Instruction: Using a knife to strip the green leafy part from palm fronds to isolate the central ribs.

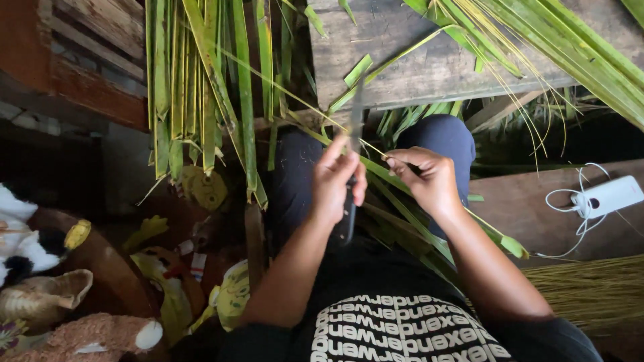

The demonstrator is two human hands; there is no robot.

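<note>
The palm leaf strip [402,184] lies slantwise across my lap, running from the wooden bench [402,67] in front of me down past my right forearm to its green tip near the board at my right. My right hand [426,177] is closed on it, thumb and fingers pinched together around the strip just above my right knee. My left hand [339,181] is wrapped tight around the dark handle of a knife [352,134]; the handle end sticks out below my fist, and the blade points up and away from me, its flat rising beside the strip toward the bench edge. The blade seems to meet the leaf between my two hands, though I cannot tell exactly where edge and leaf touch. A thin pale midrib runs off from that spot toward the upper left.

A bundle of long green fronds [201,94] hangs down at my left, and more fronds [570,47] lie across the bench at the upper right. A sheaf of dry ribs [590,288] rests by my right elbow. A white power bank [607,196] with its cable sits on the board [523,208] to my right. Stuffed toys [40,268] crowd the floor at my left.
</note>
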